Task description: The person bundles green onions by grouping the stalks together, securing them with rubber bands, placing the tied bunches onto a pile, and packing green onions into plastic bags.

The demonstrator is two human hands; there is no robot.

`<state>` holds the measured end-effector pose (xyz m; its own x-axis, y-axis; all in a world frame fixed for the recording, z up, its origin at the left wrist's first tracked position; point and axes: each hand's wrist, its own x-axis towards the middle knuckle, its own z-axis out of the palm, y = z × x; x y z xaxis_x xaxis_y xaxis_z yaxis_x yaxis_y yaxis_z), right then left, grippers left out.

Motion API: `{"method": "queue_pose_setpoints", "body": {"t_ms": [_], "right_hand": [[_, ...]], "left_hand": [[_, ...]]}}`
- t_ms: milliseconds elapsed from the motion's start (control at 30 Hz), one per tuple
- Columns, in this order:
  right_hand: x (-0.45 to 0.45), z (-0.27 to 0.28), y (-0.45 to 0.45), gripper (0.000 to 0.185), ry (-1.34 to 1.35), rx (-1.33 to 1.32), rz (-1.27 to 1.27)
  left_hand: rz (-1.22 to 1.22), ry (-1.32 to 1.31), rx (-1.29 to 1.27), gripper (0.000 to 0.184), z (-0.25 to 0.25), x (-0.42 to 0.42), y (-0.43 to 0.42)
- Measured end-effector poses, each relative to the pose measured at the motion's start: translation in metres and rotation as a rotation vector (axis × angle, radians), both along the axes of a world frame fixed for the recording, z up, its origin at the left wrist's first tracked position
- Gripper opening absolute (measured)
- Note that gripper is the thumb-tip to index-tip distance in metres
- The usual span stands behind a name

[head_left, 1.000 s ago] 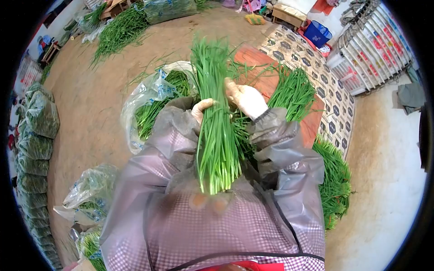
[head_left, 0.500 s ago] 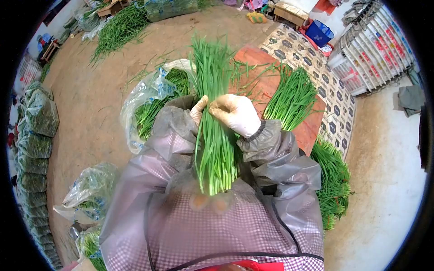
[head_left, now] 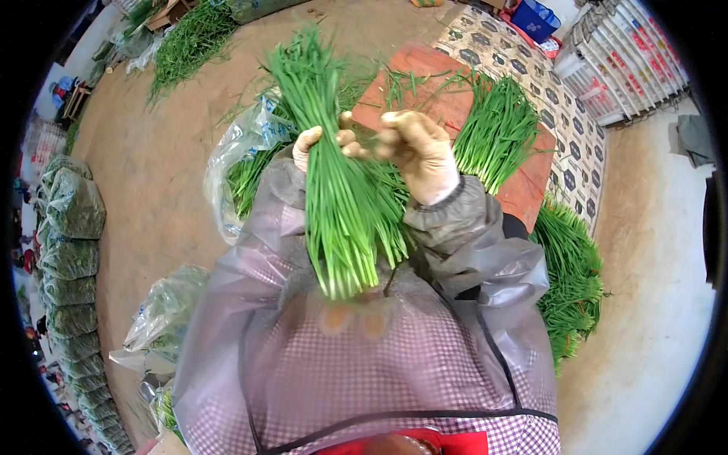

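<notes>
A thick bunch of garlic chives (head_left: 322, 159) stands in front of my chest, its leaf tips up and away, its pale cut ends toward me. My left hand (head_left: 311, 145), gloved, is closed around the middle of the bunch, thumb on the near side and fingertips showing past its right edge. Close by on the right, my gloved right hand (head_left: 423, 152) is apart from the bunch with its fingers curled together. Its fingertips are blurred, and whatever they pinch cannot be made out. More chives hang behind the bunch at its lower right.
Another pile of chives (head_left: 500, 133) lies on a reddish board (head_left: 527, 182) at right. Tied bunches (head_left: 569, 280) are stacked nearer me. An open plastic bag (head_left: 227, 171) holding chives sits on the left. Filled bags (head_left: 72, 258) line the far left, and loose greens (head_left: 193, 49) lie at the back.
My right hand has come off the bunch and moved right, its fingers curled. The bunch's top now tilts left, and my left hand has shifted slightly left and up with it.
</notes>
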<state>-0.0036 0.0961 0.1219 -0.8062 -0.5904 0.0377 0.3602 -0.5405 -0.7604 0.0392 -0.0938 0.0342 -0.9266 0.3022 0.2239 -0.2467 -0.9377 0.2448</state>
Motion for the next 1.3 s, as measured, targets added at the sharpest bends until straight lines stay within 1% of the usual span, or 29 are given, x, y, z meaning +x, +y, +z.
{"method": "queue_pose_setpoints", "body": {"t_ms": [33,67,133,167,200,233,267,300,333,367,467,533,567,633,667,733,800,833,900,933,967,1000,1067,1133,1167,1200,1267,1300], "right_hand": [[-0.004,-0.002,0.008,0.022,-0.056,-0.093,0.048],[-0.01,-0.003,0.017,0.022,-0.115,-0.185,0.101],[-0.018,0.005,0.039,0.022,-0.165,-0.522,0.415],[-0.021,0.007,0.046,0.023,-0.083,-0.622,0.484],[-0.019,0.014,0.058,0.024,-0.089,-0.607,0.475],[-0.012,0.014,0.072,0.028,-0.099,-0.509,0.269],[-0.015,0.019,0.081,0.024,0.009,-0.506,0.277],[-0.014,0.019,0.09,0.02,-0.011,-0.553,0.19],[-0.019,0.02,0.099,0.018,0.056,-0.594,0.226],[-0.018,0.022,0.106,0.017,0.011,-0.679,0.191],[-0.024,0.027,0.124,0.017,0.045,-0.813,0.186],[-0.028,0.014,0.134,0.02,0.05,-0.797,0.2],[-0.026,0.008,0.139,0.023,0.146,-0.266,0.256],[-0.024,-0.015,0.126,0.032,0.649,0.578,0.313],[-0.022,-0.029,0.107,0.037,1.066,0.882,0.311],[-0.029,-0.025,0.085,0.037,1.29,1.179,0.235],[-0.028,-0.002,0.056,0.035,0.758,0.753,0.25],[-0.028,0.012,0.039,0.033,0.776,0.688,0.235],[-0.027,0.023,0.005,0.041,0.927,0.715,0.195],[-0.026,0.02,-0.013,0.044,0.867,0.691,0.225],[-0.025,0.016,-0.029,0.044,0.795,0.697,0.278],[-0.023,0.009,-0.043,0.039,0.783,0.604,0.293],[-0.016,0.004,-0.054,0.033,0.42,0.527,0.421],[-0.013,0.008,-0.05,0.025,0.147,0.361,0.399],[-0.015,0.002,-0.047,0.021,0.213,0.308,0.304],[-0.015,-0.004,-0.046,0.019,0.007,0.218,0.326],[-0.017,-0.019,-0.035,0.021,-0.018,0.045,0.286],[-0.017,-0.031,-0.028,0.019,-0.056,-0.134,0.269]], "left_hand": [[0.055,0.051,0.022,0.051,-0.003,-0.003,-0.004],[0.061,0.083,0.066,0.048,-0.005,-0.005,-0.013],[0.144,0.121,0.13,0.046,0.0,-0.005,-0.025],[0.177,0.139,0.169,0.045,0.005,-0.003,-0.03],[0.199,0.197,0.185,0.044,0.005,-0.004,-0.043],[0.241,0.191,0.202,0.044,0.007,-0.001,-0.051],[0.284,0.186,0.219,0.043,0.009,0.001,-0.059],[0.309,0.194,0.222,0.042,0.014,0.003,-0.067],[0.338,0.187,0.232,0.042,0.017,0.006,-0.075],[0.369,0.192,0.221,0.042,0.02,0.008,-0.083],[0.454,0.231,0.188,0.042,0.02,0.016,-0.108],[0.489,0.235,0.191,0.043,0.021,0.021,-0.12],[0.493,0.234,0.193,0.043,0.019,0.023,-0.119],[0.486,0.274,0.182,0.043,0.021,0.025,-0.12],[0.484,0.3,0.169,0.044,0.025,0.024,-0.123],[0.493,0.312,0.154,0.044,0.031,0.023,-0.117],[0.457,0.305,0.162,0.045,0.035,0.023,-0.109],[0.426,0.301,0.167,0.045,0.037,0.023,-0.104],[0.417,0.276,0.168,0.045,0.044,0.024,-0.091],[0.416,0.249,0.167,0.045,0.046,0.023,-0.086],[0.365,0.273,0.166,0.045,0.045,0.02,-0.085],[0.362,0.272,0.168,0.045,0.046,0.018,-0.082],[0.358,0.279,0.173,0.047,0.047,0.018,-0.074],[0.372,0.276,0.191,0.049,0.046,0.019,-0.071],[0.403,0.293,0.198,0.048,0.046,0.019,-0.072],[0.433,0.31,0.201,0.048,0.047,0.019,-0.075],[0.451,0.32,0.229,0.046,0.041,0.019,-0.085],[0.466,0.322,0.229,0.047,0.041,0.02,-0.089]]}}
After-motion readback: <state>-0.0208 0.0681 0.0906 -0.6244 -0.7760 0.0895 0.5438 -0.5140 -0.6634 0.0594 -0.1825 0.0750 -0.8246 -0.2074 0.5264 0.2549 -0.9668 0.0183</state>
